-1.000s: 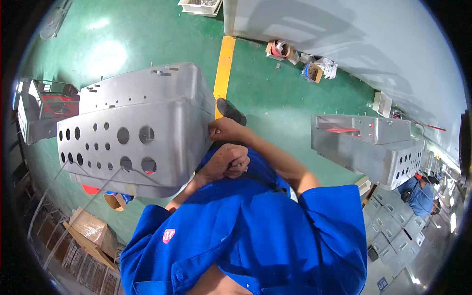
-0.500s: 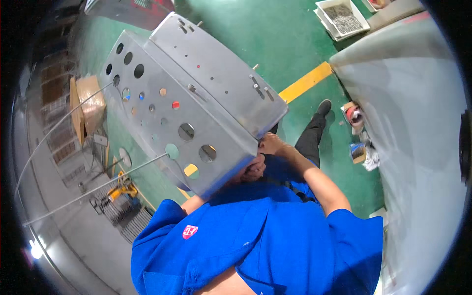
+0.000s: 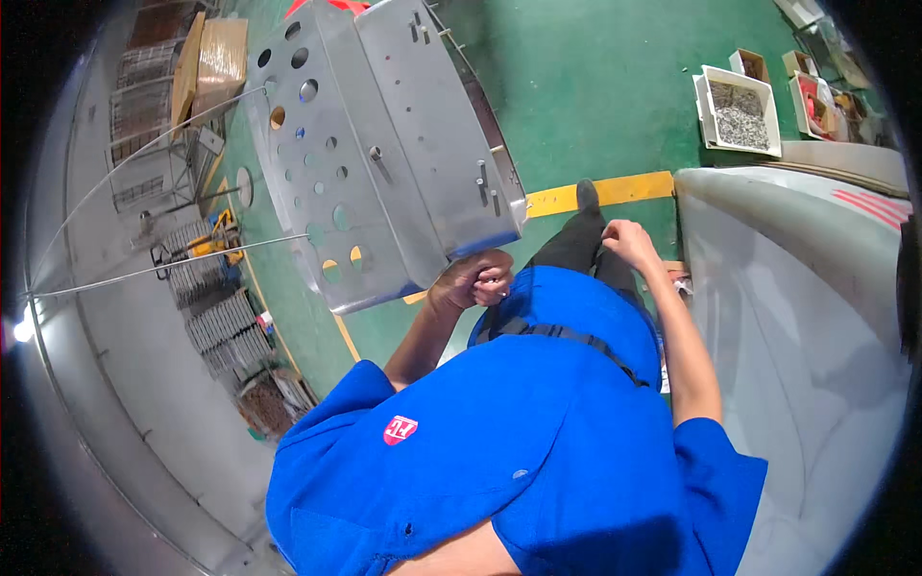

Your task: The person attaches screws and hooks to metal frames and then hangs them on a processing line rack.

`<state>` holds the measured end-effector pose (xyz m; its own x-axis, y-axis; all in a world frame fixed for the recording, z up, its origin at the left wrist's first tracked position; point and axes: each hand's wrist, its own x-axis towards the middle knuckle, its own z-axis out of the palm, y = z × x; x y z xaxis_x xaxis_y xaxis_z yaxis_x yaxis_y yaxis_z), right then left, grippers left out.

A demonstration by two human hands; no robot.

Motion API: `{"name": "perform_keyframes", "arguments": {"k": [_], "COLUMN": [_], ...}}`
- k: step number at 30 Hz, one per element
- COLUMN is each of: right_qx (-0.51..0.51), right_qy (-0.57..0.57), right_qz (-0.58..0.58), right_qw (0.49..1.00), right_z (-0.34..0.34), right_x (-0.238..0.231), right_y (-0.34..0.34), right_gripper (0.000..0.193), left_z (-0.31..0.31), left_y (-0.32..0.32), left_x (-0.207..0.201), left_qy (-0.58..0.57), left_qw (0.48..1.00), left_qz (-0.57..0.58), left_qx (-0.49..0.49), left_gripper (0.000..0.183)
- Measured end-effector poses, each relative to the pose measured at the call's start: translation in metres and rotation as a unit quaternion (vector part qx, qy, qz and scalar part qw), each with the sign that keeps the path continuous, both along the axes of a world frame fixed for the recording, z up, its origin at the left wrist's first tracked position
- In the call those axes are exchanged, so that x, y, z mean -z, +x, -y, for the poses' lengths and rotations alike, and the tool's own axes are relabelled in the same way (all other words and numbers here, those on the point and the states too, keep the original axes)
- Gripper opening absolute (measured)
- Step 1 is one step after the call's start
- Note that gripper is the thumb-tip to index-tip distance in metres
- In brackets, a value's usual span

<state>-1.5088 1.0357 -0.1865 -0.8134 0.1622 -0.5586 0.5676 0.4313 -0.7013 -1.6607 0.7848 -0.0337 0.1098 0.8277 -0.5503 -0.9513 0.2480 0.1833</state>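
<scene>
Now the right hand (image 3: pixel 629 242) has swung clear of the grey, hole-punched sheet-metal housing (image 3: pixel 399 187), grip unclear, leaving only the left hand (image 3: pixel 477 278), fist-curled, at its corner.

The housing (image 3: pixel 408 134) is left of the bin (image 3: pixel 706 108).

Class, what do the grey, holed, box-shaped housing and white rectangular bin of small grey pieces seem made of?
Grey housing: probably sheet metal, dull satin finish; its soft sheen and clean-cut holes suggest it.
White bin: likely moulded plastic, smooth; even white walls hint so.
</scene>
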Motion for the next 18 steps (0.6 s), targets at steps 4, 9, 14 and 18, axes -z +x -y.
{"name": "perform_keyframes", "arguments": {"k": [4, 9, 14, 18], "right_qx": [-0.079, -0.141, -0.125, -0.136], "right_qy": [0.011, -0.007, -0.056, -0.064], "right_qz": [0.002, -0.001, 0.022, 0.001], "right_qw": [0.997, 0.990, 0.990, 0.989], "right_z": [-0.021, -0.041, -0.072, -0.129], "right_x": [0.013, 0.012, 0.000, 0.040], "right_y": [-0.053, -0.117, -0.158, -0.178], "right_gripper": [0.018, 0.018, 0.017, 0.018], "left_z": [0.004, 0.022, 0.024, -0.005], "left_y": [0.021, 0.011, 0.034, 0.024], "left_x": [0.012, 0.020, 0.031, -0.005], "left_qy": [0.020, -0.007, 0.031, -0.011], "left_qw": [0.980, 0.997, 0.987, 0.968], "left_qz": [-0.172, -0.007, 0.047, 0.029], "left_qx": [-0.101, -0.081, -0.153, -0.248], "left_gripper": [0.038, 0.034, 0.035, 0.037]}}
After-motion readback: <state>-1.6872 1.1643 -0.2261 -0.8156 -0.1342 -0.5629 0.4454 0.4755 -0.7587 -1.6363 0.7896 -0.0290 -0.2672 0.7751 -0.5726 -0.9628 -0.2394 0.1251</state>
